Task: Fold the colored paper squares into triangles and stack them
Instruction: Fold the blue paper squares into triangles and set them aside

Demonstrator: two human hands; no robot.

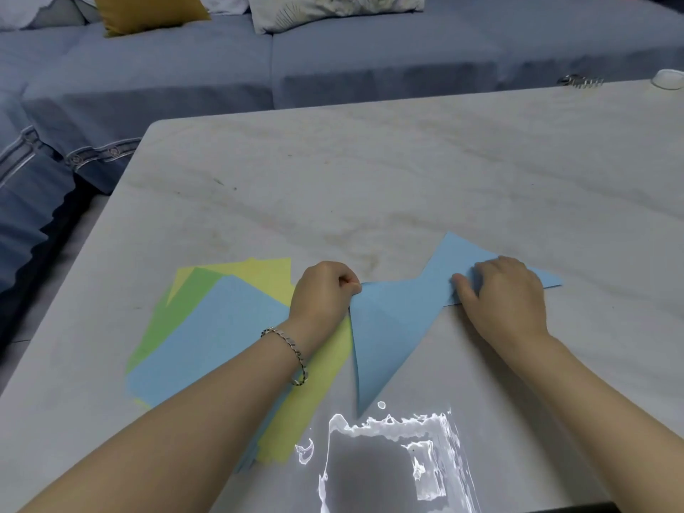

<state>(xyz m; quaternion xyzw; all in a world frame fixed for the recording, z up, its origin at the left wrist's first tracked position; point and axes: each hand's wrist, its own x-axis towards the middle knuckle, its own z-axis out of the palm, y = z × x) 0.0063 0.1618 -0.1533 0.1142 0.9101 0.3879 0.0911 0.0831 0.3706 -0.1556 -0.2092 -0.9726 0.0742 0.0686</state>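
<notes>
A light blue paper sheet [396,316] lies partly folded on the marble table [370,179], one corner pointing toward me and a flap reaching to the right. My left hand [324,290] pinches its left corner between curled fingers and thumb. My right hand [499,290] presses down on the right flap with fingers bent over the fold. To the left lies a fanned stack of flat paper squares [207,327]: blue on top, green and yellow beneath, partly covered by my left forearm.
A blue-grey sofa [259,68] with cushions runs behind and left of the table. A metal hair clip [579,81] and a small white object [668,79] sit at the table's far right edge. Bright glare [399,457] reflects off the tabletop near me.
</notes>
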